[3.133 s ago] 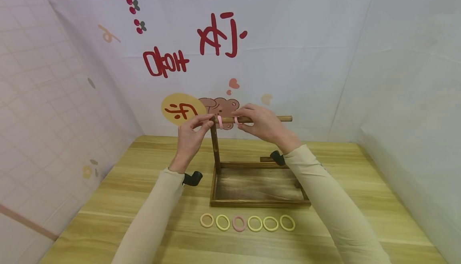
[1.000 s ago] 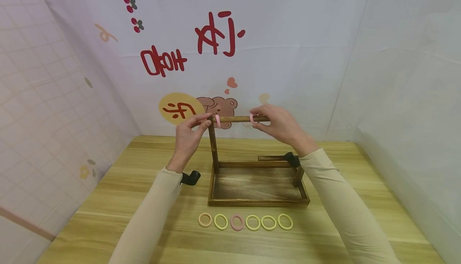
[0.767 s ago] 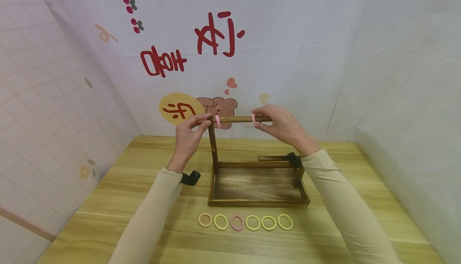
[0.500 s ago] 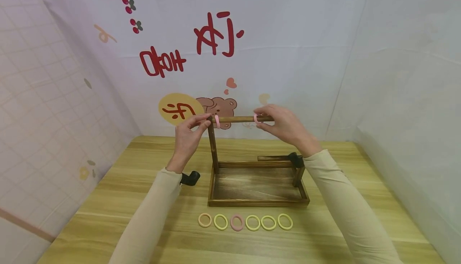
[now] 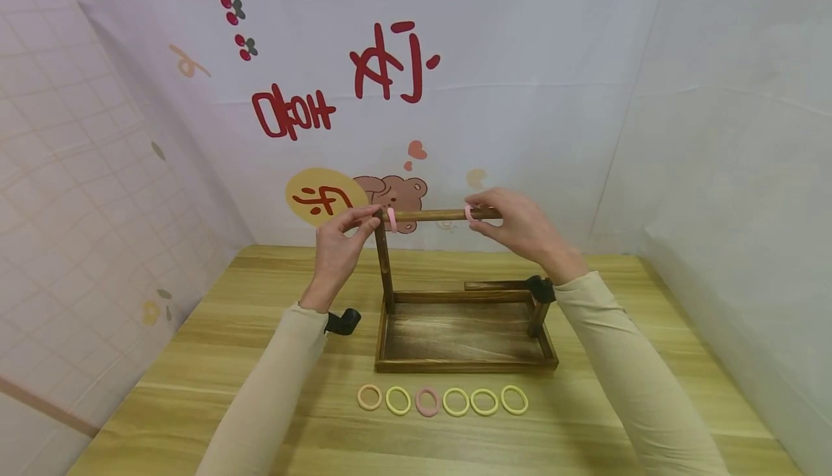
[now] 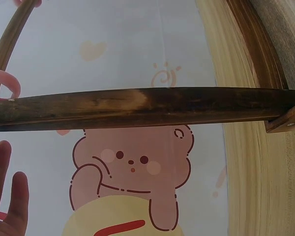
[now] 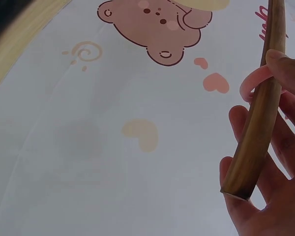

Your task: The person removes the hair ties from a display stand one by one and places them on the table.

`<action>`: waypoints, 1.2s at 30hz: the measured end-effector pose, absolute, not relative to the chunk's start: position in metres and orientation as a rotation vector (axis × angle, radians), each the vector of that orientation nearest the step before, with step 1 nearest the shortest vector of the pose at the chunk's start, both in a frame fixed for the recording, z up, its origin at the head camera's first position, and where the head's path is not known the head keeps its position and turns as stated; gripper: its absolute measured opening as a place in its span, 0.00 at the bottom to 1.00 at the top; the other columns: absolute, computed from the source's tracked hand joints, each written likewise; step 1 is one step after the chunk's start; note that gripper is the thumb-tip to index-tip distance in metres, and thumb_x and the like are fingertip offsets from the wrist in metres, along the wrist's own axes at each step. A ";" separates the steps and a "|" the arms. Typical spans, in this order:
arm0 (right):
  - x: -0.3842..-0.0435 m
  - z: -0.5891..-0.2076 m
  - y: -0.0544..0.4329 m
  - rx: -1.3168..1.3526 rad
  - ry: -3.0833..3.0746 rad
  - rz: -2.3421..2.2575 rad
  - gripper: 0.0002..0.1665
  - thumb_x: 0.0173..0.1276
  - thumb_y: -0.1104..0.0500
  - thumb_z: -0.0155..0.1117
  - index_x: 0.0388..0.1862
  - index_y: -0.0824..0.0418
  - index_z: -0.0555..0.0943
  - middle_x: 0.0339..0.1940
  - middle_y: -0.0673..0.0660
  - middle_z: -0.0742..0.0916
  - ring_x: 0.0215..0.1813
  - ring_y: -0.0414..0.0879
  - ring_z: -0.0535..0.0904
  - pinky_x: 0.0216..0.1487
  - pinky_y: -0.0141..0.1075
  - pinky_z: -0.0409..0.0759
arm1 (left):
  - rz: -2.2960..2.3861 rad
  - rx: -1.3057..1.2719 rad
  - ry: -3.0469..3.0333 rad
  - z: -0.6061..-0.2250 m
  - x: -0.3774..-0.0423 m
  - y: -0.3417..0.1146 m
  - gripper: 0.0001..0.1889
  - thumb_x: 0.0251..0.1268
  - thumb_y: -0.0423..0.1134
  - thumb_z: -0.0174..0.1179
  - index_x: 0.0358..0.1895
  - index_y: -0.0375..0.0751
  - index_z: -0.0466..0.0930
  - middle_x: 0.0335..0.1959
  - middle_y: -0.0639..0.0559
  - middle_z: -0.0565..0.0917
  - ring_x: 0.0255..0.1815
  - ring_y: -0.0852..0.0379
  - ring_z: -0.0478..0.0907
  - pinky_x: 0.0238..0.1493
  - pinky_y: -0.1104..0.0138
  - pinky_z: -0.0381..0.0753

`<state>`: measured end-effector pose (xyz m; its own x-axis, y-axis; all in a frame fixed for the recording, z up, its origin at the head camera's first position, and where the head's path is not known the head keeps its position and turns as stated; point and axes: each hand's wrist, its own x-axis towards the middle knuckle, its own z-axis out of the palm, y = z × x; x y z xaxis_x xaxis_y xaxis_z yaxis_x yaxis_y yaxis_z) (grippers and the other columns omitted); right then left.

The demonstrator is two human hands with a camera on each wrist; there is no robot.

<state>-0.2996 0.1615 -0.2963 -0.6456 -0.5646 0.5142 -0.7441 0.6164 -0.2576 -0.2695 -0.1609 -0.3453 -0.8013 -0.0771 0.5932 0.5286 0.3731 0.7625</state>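
Note:
A brown wooden stand [image 5: 464,367] has a tall left post [image 5: 385,266] with a round rod [image 5: 429,215] reaching right from its top. My left hand [image 5: 339,251] pinches the post's top corner, where the rod begins. One pink ring [image 5: 392,220] hangs on the rod close to that corner. Farther right, my right hand [image 5: 523,224] pinches a second pink ring [image 7: 254,81] that encircles the rod. In the right wrist view, the rod's free end [image 7: 238,189] passes in front of the palm, and the thumb lies on the ring.
Several rings lie in a row before the stand: an orange ring [image 5: 369,397], a darker pink ring [image 5: 427,402] and yellow rings [image 5: 456,401]. A shorter lower rod [image 5: 494,286] runs left from the short right post [image 5: 539,317], beneath my right wrist. A printed cloth [image 5: 520,122] stands behind.
My right hand has moved right along the rod, sliding the second pink ring away from the first. The left hand still holds the post's top, and the first ring stays beside it.

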 end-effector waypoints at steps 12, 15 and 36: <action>-0.300 -0.299 0.169 1.033 -2.418 0.651 0.24 0.67 0.60 0.77 0.60 0.63 0.84 0.55 0.60 0.88 0.54 0.53 0.86 0.57 0.51 0.82 | -1.451 -0.402 -2.085 -0.346 -0.271 -0.162 0.14 0.70 0.41 0.69 0.55 0.43 0.89 0.55 0.49 0.89 0.52 0.49 0.86 0.56 0.52 0.82; -0.300 -0.299 0.171 1.033 -2.405 0.660 0.24 0.67 0.60 0.77 0.60 0.63 0.84 0.55 0.60 0.88 0.54 0.54 0.86 0.58 0.52 0.82 | -1.449 -0.408 -2.082 -0.346 -0.271 -0.161 0.14 0.70 0.41 0.69 0.55 0.42 0.89 0.55 0.49 0.89 0.52 0.49 0.86 0.56 0.53 0.82; -0.297 -0.300 0.183 1.001 -2.406 0.700 0.23 0.67 0.61 0.77 0.60 0.62 0.84 0.55 0.58 0.88 0.52 0.51 0.87 0.56 0.49 0.84 | -1.449 -0.410 -2.087 -0.345 -0.270 -0.162 0.14 0.70 0.40 0.69 0.55 0.41 0.89 0.56 0.49 0.88 0.52 0.49 0.86 0.54 0.55 0.83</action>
<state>-0.2974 0.1827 -0.2997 -0.6418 -0.5181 0.5654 -0.7406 0.6101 -0.2817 -0.2698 -0.1617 -0.3454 -0.7964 -0.0650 0.6013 0.5407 0.3691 0.7559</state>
